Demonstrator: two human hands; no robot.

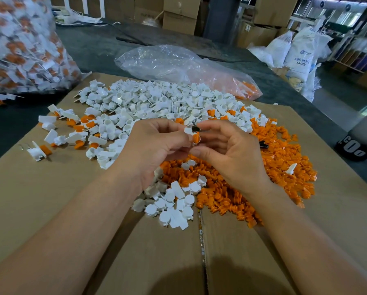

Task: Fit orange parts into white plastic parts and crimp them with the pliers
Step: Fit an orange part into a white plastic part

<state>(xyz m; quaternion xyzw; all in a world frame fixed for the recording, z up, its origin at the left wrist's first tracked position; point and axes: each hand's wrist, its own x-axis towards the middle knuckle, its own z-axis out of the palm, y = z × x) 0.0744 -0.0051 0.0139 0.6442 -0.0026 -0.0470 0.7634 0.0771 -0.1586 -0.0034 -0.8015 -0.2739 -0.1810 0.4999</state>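
While aloft, part [188,131] in hand [154,143] (left)

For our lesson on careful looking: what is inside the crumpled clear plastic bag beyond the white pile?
Orange parts show through the clear plastic bag at its right end. The white pile covers its near edge, and the wrinkled film blurs the rest.

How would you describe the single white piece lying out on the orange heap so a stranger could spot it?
Start at the brown cardboard sheet and find the orange heap covering its right side. Beyond the right hand, toward the heap's right edge, lies the lone white piece. It is ringed entirely by orange parts, away from the white piles.
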